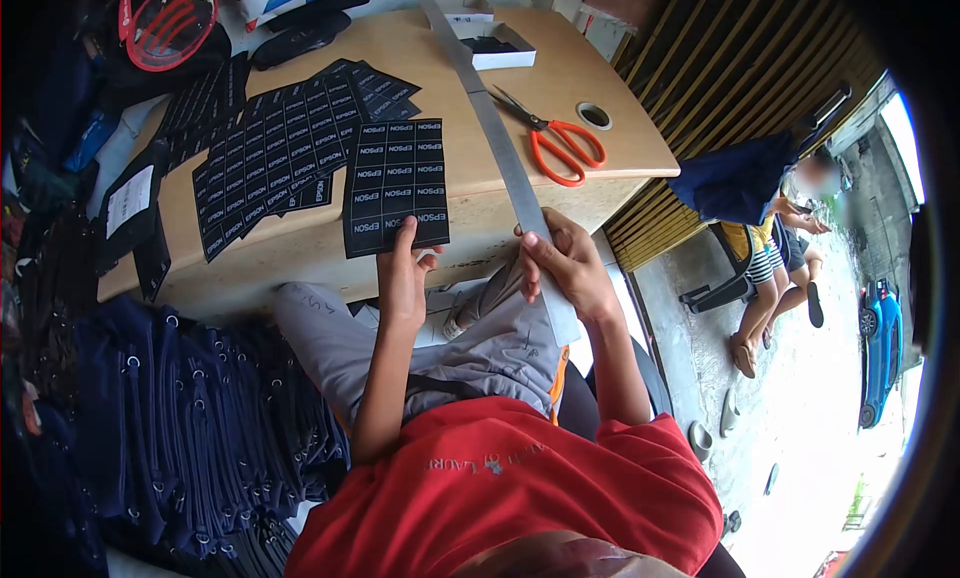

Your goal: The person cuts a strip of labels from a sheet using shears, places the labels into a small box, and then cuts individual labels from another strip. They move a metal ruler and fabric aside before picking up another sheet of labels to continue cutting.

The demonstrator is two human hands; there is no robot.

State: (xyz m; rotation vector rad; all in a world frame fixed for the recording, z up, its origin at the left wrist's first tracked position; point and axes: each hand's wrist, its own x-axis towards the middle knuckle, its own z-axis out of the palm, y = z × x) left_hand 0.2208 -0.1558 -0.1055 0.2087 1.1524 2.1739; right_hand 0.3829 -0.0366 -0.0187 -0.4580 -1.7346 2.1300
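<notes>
My left hand (403, 278) grips the near edge of a black label sheet (398, 183) printed with rows of EPSON, thumb on top. That sheet juts over the table's front edge. In my right hand (565, 263) is a long metal ruler (495, 128), its near end over my lap and its far part reaching across the table. More black EPSON sheets (285, 143) lie overlapped left of the held one. Scissors with orange handles (560, 148) rest open on the table, right of the ruler.
Beyond the scissors is a tape roll (593, 116) on the wooden table (640, 148). A white box (505, 50) with dark pieces stands at the back. Navy straps with metal rings (200, 408) hang at lower left. Two people (775, 268) sit outside at right.
</notes>
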